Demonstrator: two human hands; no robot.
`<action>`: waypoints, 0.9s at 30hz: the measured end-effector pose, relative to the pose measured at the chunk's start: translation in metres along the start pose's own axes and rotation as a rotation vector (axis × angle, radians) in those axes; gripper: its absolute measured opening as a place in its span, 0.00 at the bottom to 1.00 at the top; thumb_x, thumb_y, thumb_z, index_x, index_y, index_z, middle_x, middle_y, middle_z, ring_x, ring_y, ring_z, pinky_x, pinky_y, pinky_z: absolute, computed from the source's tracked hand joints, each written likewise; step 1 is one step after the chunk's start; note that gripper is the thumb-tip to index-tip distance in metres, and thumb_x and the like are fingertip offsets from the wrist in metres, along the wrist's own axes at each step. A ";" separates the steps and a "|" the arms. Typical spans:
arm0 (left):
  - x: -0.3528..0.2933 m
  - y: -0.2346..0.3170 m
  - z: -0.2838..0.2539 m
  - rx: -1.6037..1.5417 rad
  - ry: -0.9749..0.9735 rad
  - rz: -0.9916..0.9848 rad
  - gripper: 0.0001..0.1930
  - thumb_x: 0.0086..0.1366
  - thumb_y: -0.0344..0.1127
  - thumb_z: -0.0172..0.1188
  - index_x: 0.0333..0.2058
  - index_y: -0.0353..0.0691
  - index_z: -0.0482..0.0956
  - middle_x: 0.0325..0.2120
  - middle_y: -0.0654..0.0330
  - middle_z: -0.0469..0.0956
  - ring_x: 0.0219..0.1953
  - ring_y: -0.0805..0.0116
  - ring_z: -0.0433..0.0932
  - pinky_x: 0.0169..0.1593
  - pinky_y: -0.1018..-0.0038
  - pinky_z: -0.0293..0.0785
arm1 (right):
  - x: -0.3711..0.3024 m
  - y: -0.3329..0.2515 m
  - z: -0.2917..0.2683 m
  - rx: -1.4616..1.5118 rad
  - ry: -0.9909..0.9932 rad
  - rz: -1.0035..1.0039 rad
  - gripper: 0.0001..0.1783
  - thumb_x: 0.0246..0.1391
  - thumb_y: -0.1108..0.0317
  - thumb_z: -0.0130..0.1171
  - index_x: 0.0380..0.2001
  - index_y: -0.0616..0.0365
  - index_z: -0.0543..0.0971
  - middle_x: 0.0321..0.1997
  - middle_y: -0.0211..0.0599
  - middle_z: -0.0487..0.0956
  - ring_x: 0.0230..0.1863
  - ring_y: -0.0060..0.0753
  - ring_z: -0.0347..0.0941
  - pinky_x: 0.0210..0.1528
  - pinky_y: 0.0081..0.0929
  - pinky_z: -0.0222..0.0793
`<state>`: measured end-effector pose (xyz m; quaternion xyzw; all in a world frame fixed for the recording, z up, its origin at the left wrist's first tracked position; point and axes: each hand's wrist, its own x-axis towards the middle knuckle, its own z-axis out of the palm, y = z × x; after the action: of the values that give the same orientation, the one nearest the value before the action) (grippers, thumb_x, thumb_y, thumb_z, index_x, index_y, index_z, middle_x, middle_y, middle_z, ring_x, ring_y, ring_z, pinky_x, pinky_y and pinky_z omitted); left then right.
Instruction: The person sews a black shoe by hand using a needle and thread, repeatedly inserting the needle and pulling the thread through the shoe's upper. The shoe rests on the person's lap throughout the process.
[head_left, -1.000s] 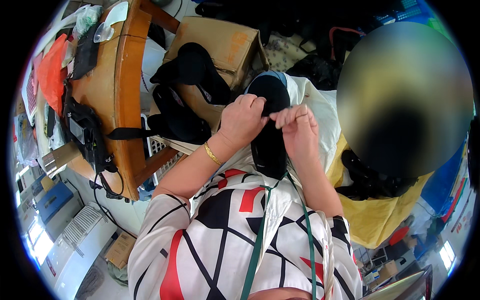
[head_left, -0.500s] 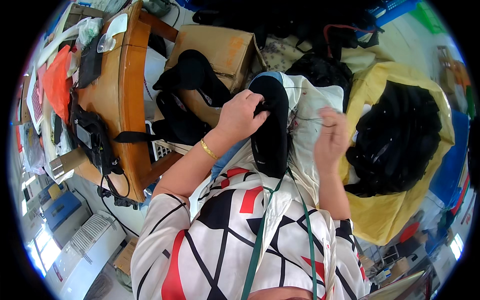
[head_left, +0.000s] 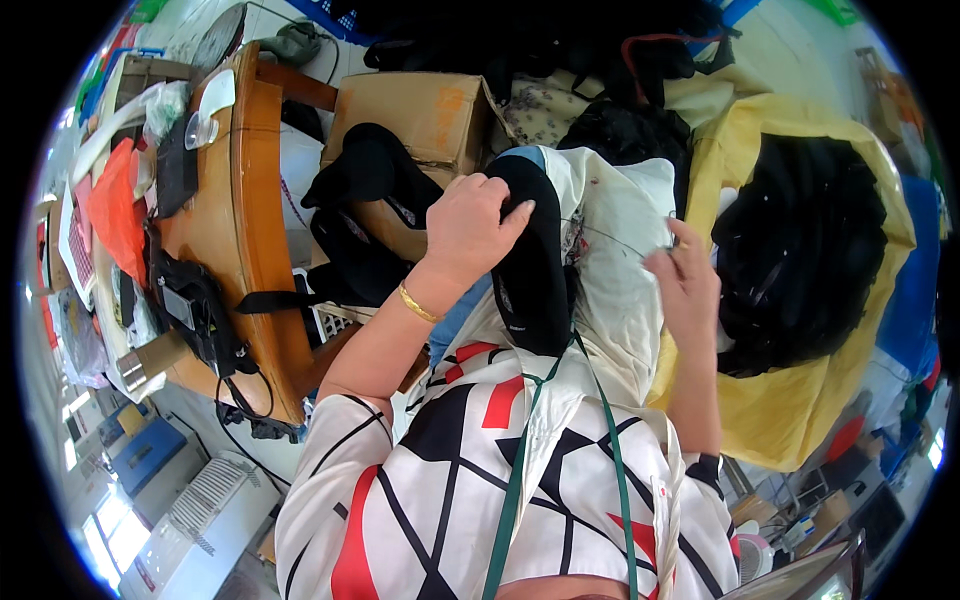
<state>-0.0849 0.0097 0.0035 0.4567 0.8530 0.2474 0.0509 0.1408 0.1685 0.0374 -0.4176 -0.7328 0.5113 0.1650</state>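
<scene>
Across my lap lies a long, curved, black padded cloth piece, a small label near its lower end. My left hand is closed on its upper left edge, thumb and fingers pinching the fabric. To the right, my right hand is raised above the white cloth, thumb and forefinger pressed together. A thin dark thread stretches from the black piece to those fingertips. Whether a needle is also in them is too small to tell.
Similar black padded pieces rest against a cardboard box ahead on the left. A wooden table with bags and cloth stands left. At right, a large yellow sack holds a heap of black pieces.
My right hand has moved a little right and down, its fingers now clearer, and the thread is drawn out toward it. The left hand keeps its hold on the black piece.
</scene>
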 end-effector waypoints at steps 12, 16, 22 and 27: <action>-0.011 -0.020 0.012 -0.846 -0.174 -0.641 0.12 0.59 0.37 0.66 0.27 0.33 0.78 0.20 0.67 0.74 0.22 0.82 0.70 0.25 0.79 0.71 | 0.030 -0.010 0.106 0.023 -0.427 -0.060 0.05 0.58 0.69 0.56 0.34 0.60 0.76 0.22 0.47 0.78 0.25 0.47 0.77 0.31 0.38 0.72; -0.014 -0.018 0.015 -0.970 -0.146 -0.677 0.10 0.61 0.35 0.66 0.25 0.36 0.78 0.21 0.71 0.74 0.23 0.84 0.70 0.25 0.82 0.71 | 0.023 0.000 0.113 -0.057 -0.392 -0.158 0.05 0.57 0.72 0.55 0.35 0.61 0.76 0.23 0.48 0.77 0.24 0.47 0.76 0.31 0.37 0.71; -0.014 -0.021 0.018 -1.010 -0.150 -0.671 0.10 0.61 0.35 0.66 0.26 0.36 0.78 0.21 0.70 0.74 0.23 0.84 0.69 0.25 0.82 0.71 | 0.023 0.001 0.114 -0.069 -0.385 -0.166 0.05 0.56 0.73 0.56 0.36 0.62 0.77 0.23 0.47 0.78 0.24 0.45 0.77 0.29 0.34 0.71; -0.014 -0.021 0.017 -1.000 -0.166 -0.664 0.10 0.61 0.35 0.66 0.25 0.36 0.78 0.21 0.70 0.74 0.23 0.84 0.69 0.25 0.82 0.71 | 0.028 0.007 0.115 -0.097 -0.401 -0.200 0.06 0.55 0.71 0.55 0.35 0.60 0.77 0.24 0.49 0.79 0.27 0.51 0.78 0.32 0.41 0.72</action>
<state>-0.0868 -0.0048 -0.0233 0.1048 0.7236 0.5527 0.4000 0.0498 0.1210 -0.0228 -0.2403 -0.8123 0.5295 0.0455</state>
